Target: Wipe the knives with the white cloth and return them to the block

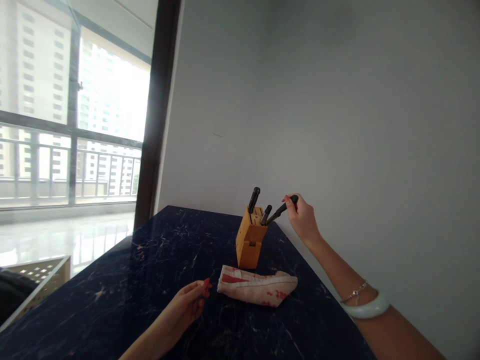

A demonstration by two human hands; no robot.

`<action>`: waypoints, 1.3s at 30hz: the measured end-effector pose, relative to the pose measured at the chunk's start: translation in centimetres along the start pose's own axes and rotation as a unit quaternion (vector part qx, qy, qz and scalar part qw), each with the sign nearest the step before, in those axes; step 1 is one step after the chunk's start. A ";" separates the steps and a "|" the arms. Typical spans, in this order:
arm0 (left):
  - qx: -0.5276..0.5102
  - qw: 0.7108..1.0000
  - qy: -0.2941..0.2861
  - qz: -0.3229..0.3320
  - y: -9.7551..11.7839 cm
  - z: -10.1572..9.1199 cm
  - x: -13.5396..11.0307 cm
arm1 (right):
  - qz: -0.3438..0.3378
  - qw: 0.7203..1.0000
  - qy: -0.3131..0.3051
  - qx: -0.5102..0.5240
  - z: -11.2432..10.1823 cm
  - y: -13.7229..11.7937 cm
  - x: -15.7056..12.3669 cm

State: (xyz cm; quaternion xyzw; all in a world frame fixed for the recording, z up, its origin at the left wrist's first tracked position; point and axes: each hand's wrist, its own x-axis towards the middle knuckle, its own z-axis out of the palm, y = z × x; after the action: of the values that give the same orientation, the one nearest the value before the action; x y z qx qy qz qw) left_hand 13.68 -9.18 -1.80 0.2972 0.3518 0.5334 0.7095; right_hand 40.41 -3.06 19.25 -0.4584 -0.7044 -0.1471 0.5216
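Observation:
My right hand (pixel 302 217) is raised above the far end of the counter, pinching a black-handled knife (pixel 283 207) near its butt. The knife slants down towards the top of a light wooden knife block (pixel 249 245), and its lower end reaches the block's upper corner. I cannot tell whether it enters a slot. Two black handles (pixel 254 200) stand in the block, the second being a shorter handle (pixel 266 214). My left hand (pixel 187 302) rests low on the counter, loosely curled and holding nothing. Its fingertips lie close to a folded cream and red cloth (pixel 257 286).
The block and cloth stand on a dark blue marble countertop (pixel 112 295). A grey wall (pixel 337 125) rises behind it and to the right. At left is a tall window (pixel 75 125) with a balcony railing, and a dark object (pixel 15 295) sits low beyond the counter's edge.

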 end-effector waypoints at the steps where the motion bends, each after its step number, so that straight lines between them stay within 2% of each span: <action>1: -0.001 1.000 0.002 -0.002 0.1 0.1 -0.1 | 0.004 1.000 -0.004 0.000 0.2 0.2 0.0; 10: -0.002 1.000 0.009 -0.007 0.2 0.4 -0.1 | 0.033 0.999 -0.007 0.017 1.1 1.7 0.5; 16: 0.000 1.000 0.009 -0.013 0.1 0.3 -0.2 | 0.026 0.999 -0.014 0.019 1.3 1.9 0.5; 26: -0.011 1.000 -0.006 0.001 0.1 0.0 0.0 | 0.051 0.996 -0.043 0.058 3.8 2.8 -0.7; 33: -0.003 1.000 0.012 -0.015 0.5 0.8 -0.5 | 0.052 0.995 -0.061 0.052 3.7 2.7 -1.4; 39: -0.010 1.000 0.008 -0.006 0.1 0.1 0.0 | 0.055 0.994 -0.069 0.058 3.9 2.8 -1.5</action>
State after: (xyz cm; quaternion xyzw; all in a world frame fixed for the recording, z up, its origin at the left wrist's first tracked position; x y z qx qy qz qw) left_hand 13.71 -9.15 -1.72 0.2838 0.3542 0.5353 0.7123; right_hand 40.38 0.43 15.56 -0.4750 -0.7194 -0.0452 0.5047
